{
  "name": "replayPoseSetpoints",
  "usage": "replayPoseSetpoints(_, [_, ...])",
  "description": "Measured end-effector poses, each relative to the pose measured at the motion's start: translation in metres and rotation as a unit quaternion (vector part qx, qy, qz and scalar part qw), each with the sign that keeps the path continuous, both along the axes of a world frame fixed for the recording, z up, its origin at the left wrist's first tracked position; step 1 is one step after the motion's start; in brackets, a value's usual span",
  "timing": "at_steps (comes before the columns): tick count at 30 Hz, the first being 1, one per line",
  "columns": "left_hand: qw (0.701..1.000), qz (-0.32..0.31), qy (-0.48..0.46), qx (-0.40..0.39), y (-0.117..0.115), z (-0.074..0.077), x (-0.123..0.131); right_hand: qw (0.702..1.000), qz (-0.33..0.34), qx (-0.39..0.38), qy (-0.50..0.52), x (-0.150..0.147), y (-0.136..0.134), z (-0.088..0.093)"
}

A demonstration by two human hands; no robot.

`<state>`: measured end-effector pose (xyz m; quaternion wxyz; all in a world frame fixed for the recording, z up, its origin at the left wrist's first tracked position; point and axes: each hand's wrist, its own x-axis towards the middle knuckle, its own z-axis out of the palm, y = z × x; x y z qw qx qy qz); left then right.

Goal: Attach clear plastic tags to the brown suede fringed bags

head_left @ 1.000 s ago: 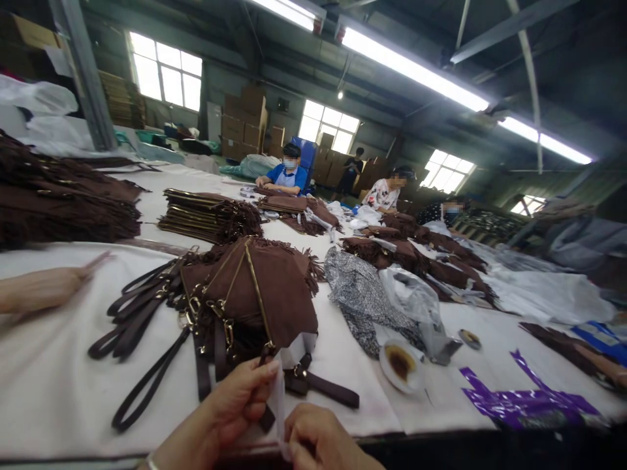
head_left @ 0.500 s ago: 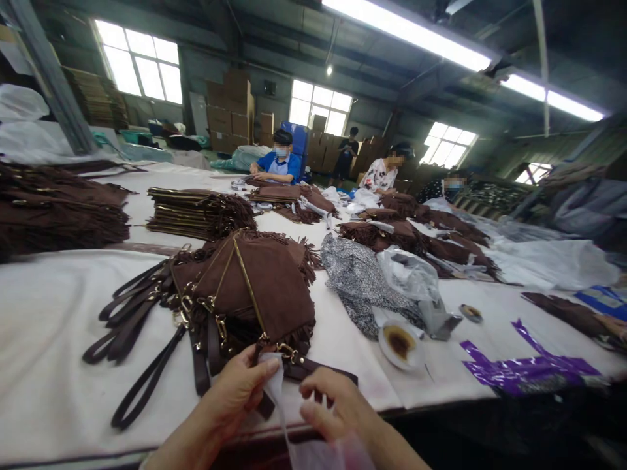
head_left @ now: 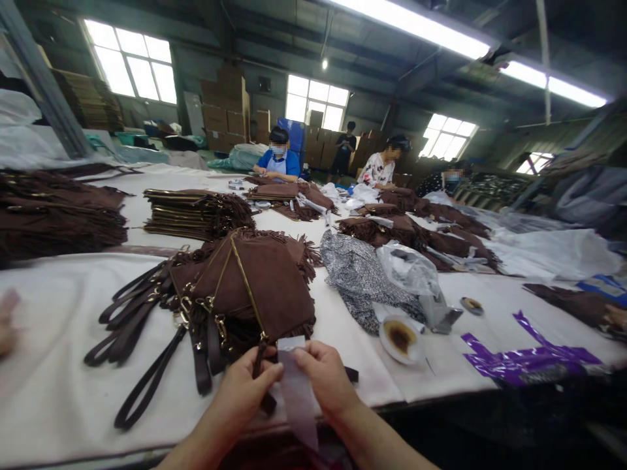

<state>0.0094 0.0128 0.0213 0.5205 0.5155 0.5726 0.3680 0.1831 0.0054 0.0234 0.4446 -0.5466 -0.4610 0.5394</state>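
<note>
My left hand (head_left: 247,385) and my right hand (head_left: 326,378) both pinch the top of a small clear plastic bag (head_left: 296,385) at the near edge of the white table (head_left: 53,365). The bag hangs down between them. Just beyond my fingers lies a pile of brown suede fringed bags (head_left: 255,281) with gold chains and dark wrist straps (head_left: 132,339) trailing to the left. A strap end of the top bag sits under my left thumb.
A white dish with brown glue (head_left: 400,337), a crumpled clear bag (head_left: 411,274), patterned cloth (head_left: 360,277) and purple foil (head_left: 524,359) lie to the right. Stacks of brown bags (head_left: 196,212) stand behind. Several people (head_left: 278,156) work at the far side. Another person's hand (head_left: 6,320) shows at left.
My right hand has risen to meet the left at the bag's top, and the plastic bag is now held flat between both. The camera has shifted slightly.
</note>
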Motion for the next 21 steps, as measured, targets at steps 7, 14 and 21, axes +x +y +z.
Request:
replayPoseSetpoints(7, [0.959,-0.016,0.253,0.125,0.009,-0.007,-0.052,0.917,0.156,0.104,-0.352,0.076,-0.024,-0.011])
replayPoseSetpoints(14, [0.896,0.040,0.291,0.334,-0.027,0.005,-0.025,0.920,0.187,0.152,-0.308,0.054,-0.054,-0.017])
replayPoseSetpoints(21, [0.960,-0.094,-0.155,-0.213,-0.048,-0.016,0.020,0.906,0.263,0.239,-0.231,0.042,-0.075,-0.002])
